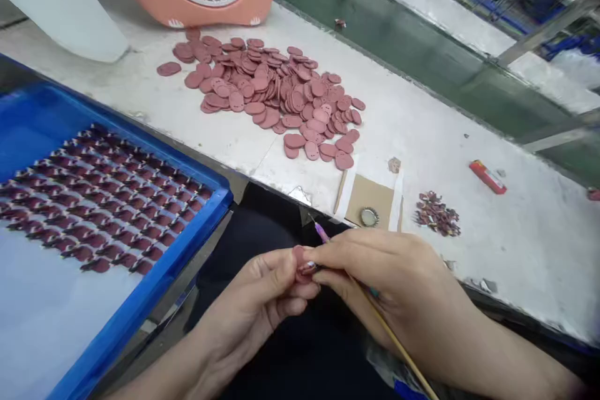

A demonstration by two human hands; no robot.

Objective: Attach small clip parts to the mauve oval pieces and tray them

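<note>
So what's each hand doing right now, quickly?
Left hand: closed, pinching a small pink oval piece.
Right hand: closed, holding a long pink-tipped wooden stick.

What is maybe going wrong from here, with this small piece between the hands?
The small pink oval piece, pinched in the left hand, might slip and drop. The right hand works close by with a wooden stick, which might poke that hand.

Small dusty-pink oval piece (pixel 303 264), pinched between left hand (pixel 262 287) and right hand (pixel 389 269), thin wooden stick (pixel 398 344) slanting from the right palm
</note>
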